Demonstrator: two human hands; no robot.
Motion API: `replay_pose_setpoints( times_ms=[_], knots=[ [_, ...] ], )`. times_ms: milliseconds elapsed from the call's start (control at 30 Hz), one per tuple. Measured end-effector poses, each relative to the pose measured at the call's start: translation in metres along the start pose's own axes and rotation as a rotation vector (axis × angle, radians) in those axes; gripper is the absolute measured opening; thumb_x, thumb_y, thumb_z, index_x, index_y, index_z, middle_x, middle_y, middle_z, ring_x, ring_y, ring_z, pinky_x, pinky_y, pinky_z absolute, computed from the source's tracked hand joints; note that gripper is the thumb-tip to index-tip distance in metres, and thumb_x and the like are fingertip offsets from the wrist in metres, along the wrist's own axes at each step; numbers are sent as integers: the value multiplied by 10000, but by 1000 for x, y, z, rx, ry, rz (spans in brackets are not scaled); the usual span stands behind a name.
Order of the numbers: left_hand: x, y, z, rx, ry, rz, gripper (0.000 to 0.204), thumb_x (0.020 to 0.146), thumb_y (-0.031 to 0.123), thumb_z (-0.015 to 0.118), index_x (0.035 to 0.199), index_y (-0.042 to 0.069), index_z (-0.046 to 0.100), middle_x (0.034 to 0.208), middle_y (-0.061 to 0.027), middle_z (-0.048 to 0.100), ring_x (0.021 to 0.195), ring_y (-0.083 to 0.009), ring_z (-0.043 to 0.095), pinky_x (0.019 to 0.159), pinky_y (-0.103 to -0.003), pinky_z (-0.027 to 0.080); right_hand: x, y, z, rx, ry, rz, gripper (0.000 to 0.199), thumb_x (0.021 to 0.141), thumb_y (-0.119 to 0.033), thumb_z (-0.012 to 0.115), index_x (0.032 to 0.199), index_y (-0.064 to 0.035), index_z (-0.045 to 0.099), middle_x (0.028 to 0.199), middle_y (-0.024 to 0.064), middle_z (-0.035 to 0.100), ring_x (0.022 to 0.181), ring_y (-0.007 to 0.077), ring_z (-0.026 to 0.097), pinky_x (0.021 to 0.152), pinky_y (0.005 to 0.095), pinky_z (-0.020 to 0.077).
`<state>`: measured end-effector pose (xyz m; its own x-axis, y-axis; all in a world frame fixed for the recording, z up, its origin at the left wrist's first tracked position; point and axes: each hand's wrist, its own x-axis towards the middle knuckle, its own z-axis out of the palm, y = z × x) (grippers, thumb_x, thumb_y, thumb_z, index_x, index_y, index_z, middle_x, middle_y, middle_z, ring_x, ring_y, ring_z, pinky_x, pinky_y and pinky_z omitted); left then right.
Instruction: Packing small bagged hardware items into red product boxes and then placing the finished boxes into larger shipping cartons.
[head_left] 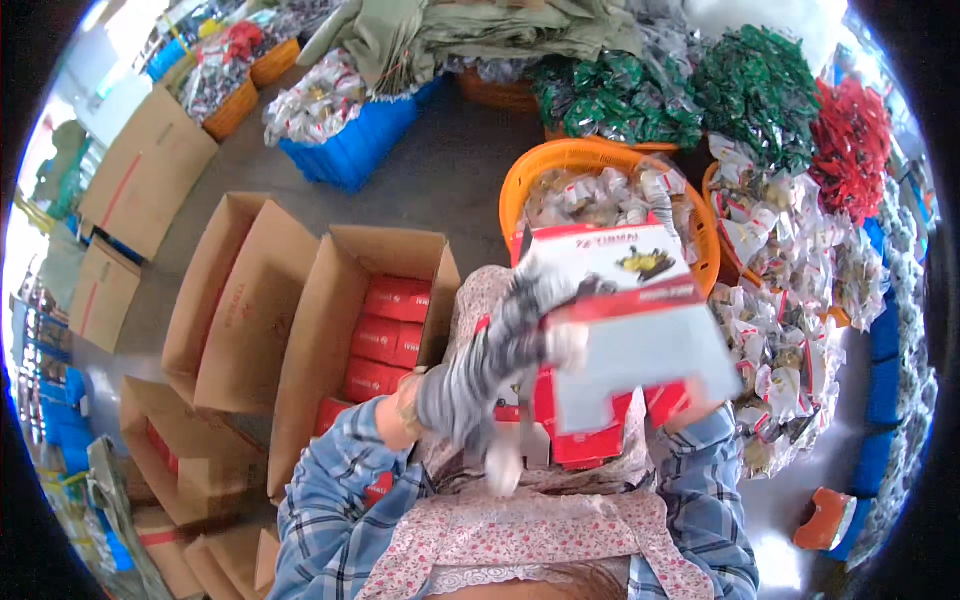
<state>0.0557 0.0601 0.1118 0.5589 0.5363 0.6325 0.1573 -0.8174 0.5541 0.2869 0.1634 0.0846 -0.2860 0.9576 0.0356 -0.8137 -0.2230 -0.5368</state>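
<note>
Box: thin card, printed face semi-gloss, grey side smooth & matt. L hand: knit cloth glove, matt. Carton, L: brown corrugated cardbd, matt; red boxes inside: smooth card, slight sheen. Basket, far R: smooth orange plastic. Crate, far L: blue plastic. Green pkts, far R: crinkly film, v. glossy. Sleeves & apron, near: matt cloth. Floor: smooth, low sheen.

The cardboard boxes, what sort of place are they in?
Probably a packing area in a workshop or factory: one cardboard box holds small red boxes, an orange basket holds plastic packets, and green packets are heaped nearby.
</note>
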Motion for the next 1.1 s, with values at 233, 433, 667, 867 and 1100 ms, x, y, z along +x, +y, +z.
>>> replay_pose_setpoints(
  times_ms=[233, 433, 667, 867, 1100],
  knots=[
    [15, 19, -13, -88, 55, 282, 1125, 702, 700, 731, 1550, 140, 249, 1527, -251, 280, 1429, -463, 206, 1136, -610, 171, -28, 17, -44, -1117, -112, -365, 649, 860, -388, 732, 1315, -40, 429, 1263, 164, 541, 1090, 294, 562, 959, 401, 444],
    [8, -13, -12, -369, 418, 21, 969, 810, 484, 769, 1553, 217, 208, 1410, -164, 460, 1298, -344, 461, 1091, -505, 377, -85, 20, 19, -631, -121, -524, 1198, 646, -583, 861, 1504, -17, 246, 1485, 239, 403, 1320, 408, 431, 1116, 496, 333],
    [19, -13, 3, -427, 592, -17, 905, 779, 431, 812, 1487, 123, 340, 1332, -164, 529, 1207, -336, 527, 1049, -534, 418, -118, -28, 57, -1228, -356, -486, 1201, 567, -593, 905, 1461, -16, 348, 1384, 179, 483, 1293, 357, 453, 1130, 480, 302],
    [16, -24, -21, -255, -89, 115, 744, 712, 449, 840, 1265, 55, 535, 1203, -159, 587, 1098, -356, 552, 1024, -560, 406, -97, -29, 21, -1409, -439, -485, 799, 617, -550, 877, 1172, -78, 548, 1102, 74, 602, 1061, 294, 574, 1083, 557, 343],
    [7, -5, -2, -47, -224, -25, 714, 753, 389, 776, 1307, 8, 535, 1283, -179, 567, 1237, -387, 525, 1085, -548, 385, -121, -30, 9, -1573, -549, -418, 676, 674, -560, 780, 1130, -81, 639, 1082, 100, 601, 1058, 338, 578, 1081, 587, 348]
  ],
)
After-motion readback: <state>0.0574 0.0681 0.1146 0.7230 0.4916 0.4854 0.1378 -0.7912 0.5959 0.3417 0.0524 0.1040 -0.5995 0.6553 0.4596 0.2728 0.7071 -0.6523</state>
